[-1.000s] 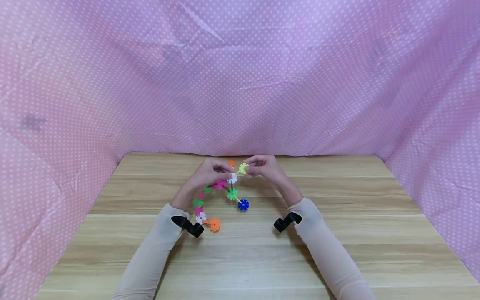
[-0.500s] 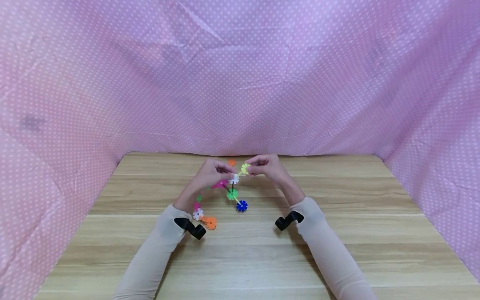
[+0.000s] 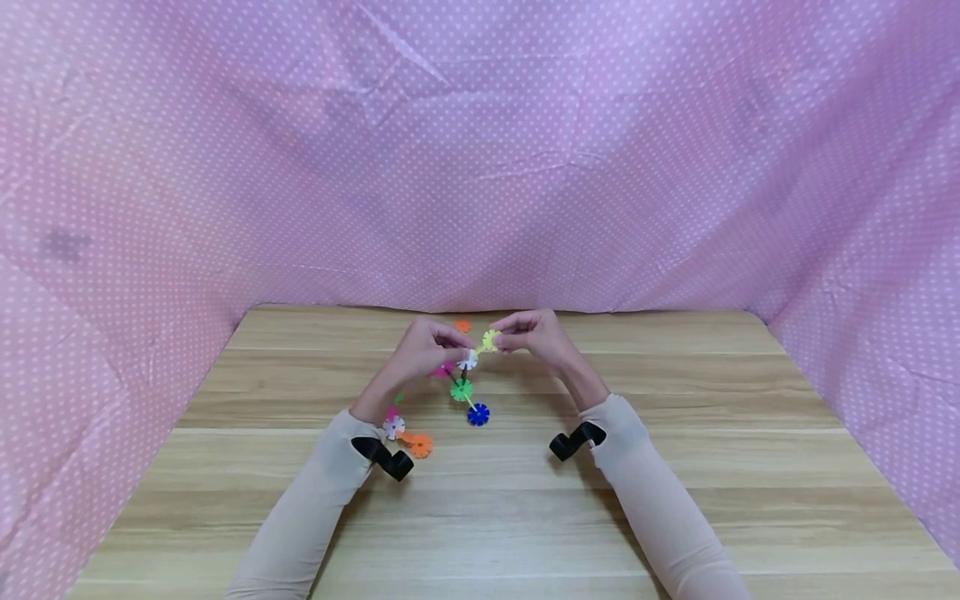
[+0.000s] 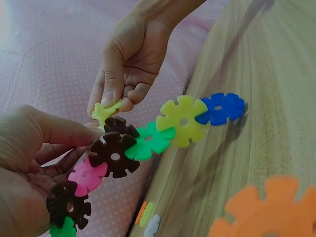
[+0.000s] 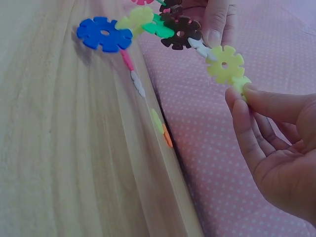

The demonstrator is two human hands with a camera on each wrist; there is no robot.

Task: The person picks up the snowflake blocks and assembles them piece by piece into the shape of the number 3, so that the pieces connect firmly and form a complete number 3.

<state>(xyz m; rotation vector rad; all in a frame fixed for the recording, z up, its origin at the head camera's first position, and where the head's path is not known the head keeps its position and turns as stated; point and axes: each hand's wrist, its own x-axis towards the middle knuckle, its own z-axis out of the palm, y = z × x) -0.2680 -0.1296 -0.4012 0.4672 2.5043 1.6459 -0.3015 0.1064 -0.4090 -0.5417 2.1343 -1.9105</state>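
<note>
A chain of interlocking snowflake discs hangs between my two hands. My left hand (image 3: 422, 346) pinches it by the white disc (image 3: 468, 360), beside a brown disc (image 4: 114, 156). My right hand (image 3: 536, 337) pinches a small yellow disc (image 5: 240, 86) between thumb and fingers; it joins a larger yellow disc (image 5: 224, 65). Below the white disc, a branch runs through a green disc (image 3: 461, 389) and a yellow one (image 4: 183, 121) to a blue disc (image 3: 478, 414) at its end. Another branch passes pink discs (image 4: 88, 175) behind my left hand, partly hidden.
An orange disc (image 3: 420, 446) and a white disc (image 3: 394, 428) show beside my left wrist. At the back of the wooden table (image 3: 675, 467) lies another orange disc (image 3: 462, 326). Pink dotted cloth (image 3: 480, 167) hangs behind and at the sides.
My left hand has shifted slightly right, and the blue disc has swung a little left and nearer. My left wrist covers more of the discs. Both hands keep their pinch.
</note>
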